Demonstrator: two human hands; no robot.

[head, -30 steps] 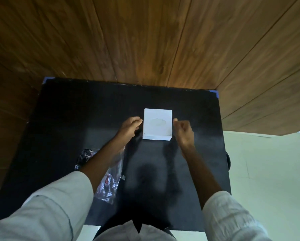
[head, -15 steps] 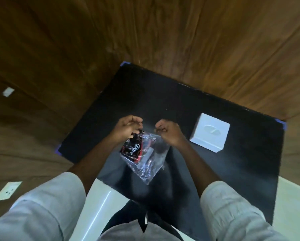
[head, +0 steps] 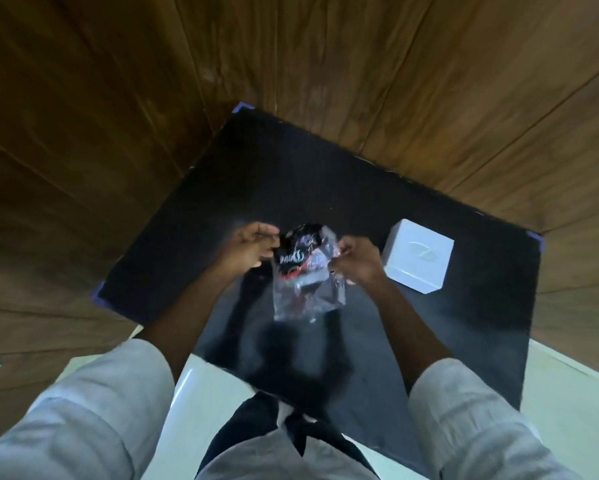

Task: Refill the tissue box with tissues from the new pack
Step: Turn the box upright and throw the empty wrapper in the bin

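Note:
The new tissue pack (head: 306,275), a clear plastic wrapper with black and red print, hangs above the black table (head: 326,174) between my two hands. My left hand (head: 248,245) pinches its upper left edge and my right hand (head: 357,263) pinches its upper right edge. The white cube tissue box (head: 417,256), with an oval slot on top, stands on the table just right of my right hand, apart from it. The picture is motion-blurred, so whether the pack's top is torn I cannot tell.
Wooden wall panels (head: 360,64) rise right behind the table. Purple tape marks the table corners (head: 242,107). Pale floor (head: 568,410) shows at the lower right, and my own legs stand at the table's near edge.
My hands left the tissue box, took up the plastic pack and lifted it off the table. My view swung left, so the box now sits to the right.

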